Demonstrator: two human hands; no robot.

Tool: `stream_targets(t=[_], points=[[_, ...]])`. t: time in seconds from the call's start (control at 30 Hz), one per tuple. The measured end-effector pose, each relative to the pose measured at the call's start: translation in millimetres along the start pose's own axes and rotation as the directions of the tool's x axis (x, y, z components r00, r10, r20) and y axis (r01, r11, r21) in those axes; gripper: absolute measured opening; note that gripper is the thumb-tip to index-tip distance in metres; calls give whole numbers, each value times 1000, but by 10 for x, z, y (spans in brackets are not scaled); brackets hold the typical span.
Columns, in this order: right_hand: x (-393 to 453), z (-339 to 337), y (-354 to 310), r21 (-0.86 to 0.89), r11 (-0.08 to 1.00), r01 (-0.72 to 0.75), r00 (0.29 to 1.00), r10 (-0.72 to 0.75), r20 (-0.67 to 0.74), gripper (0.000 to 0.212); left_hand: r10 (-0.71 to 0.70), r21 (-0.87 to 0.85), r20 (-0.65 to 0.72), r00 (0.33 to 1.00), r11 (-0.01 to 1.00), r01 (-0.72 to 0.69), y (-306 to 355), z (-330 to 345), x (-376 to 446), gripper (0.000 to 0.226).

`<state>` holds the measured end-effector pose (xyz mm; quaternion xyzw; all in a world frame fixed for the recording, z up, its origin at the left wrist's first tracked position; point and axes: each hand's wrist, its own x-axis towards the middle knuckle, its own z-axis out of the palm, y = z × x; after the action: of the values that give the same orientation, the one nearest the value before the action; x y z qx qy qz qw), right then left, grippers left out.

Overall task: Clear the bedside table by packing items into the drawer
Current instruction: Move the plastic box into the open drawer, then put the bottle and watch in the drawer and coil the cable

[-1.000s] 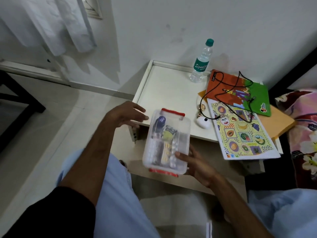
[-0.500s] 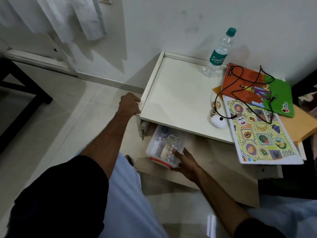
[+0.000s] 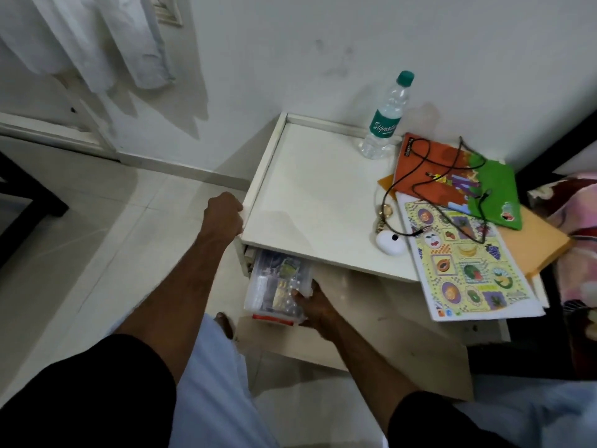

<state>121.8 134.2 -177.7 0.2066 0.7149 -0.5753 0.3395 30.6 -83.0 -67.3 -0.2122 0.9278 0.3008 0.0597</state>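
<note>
A clear plastic box [image 3: 274,286] with a red clasp, filled with medicine strips, lies in the left end of the open drawer [image 3: 371,344], its far part hidden under the tabletop. My right hand [image 3: 315,305] grips the box's right front corner. My left hand [image 3: 224,213] is closed on the left front corner of the white bedside table [image 3: 310,202]. On the table stand a water bottle [image 3: 386,119], an orange-green book [image 3: 458,179] with a black cord [image 3: 429,189] over it, a fruit puzzle board [image 3: 465,266], a white earbud case [image 3: 389,242] and a watch [image 3: 384,215].
An orange envelope [image 3: 539,240] lies under the books and sticks out past the table's right edge. A floral bed cover [image 3: 575,221] is at the right. White curtains [image 3: 97,43] hang at the upper left above a tiled floor [image 3: 106,240].
The box went from held above the drawer down into its left end. My left hand moved from beside the box to the table's corner. The view shifted closer.
</note>
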Motion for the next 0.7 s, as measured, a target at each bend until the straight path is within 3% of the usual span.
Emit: stream_targets(t=[0.13,0.27,0.33,0.4,0.57,0.7], points=[[-200,-176,-59,-205,979,0,999,-7,-34,88,45,68,-44,998,997,-42,63,68,-72,37],[-585,-578,-148,-297,952,76,995,-54,80,64,204,105,12,979,973,-205,317,184,-158,57],[-770,-809,-263,-287,945,155,985,-127,115,47,326,-14,53,944,945,-325,463,296,-246,66],[-884,-1026,-475,-165,959,231,970,-213,116,29,401,-111,76,913,913,-392,587,467,-324,65],[-706,-1486,-1344,-2,885,466,876,-462,-140,20,364,50,241,900,921,-385,748,832,-295,85],[-158,-1778,-2099,-24,840,542,786,-517,-338,39,289,202,334,897,908,-368,826,945,-94,108]])
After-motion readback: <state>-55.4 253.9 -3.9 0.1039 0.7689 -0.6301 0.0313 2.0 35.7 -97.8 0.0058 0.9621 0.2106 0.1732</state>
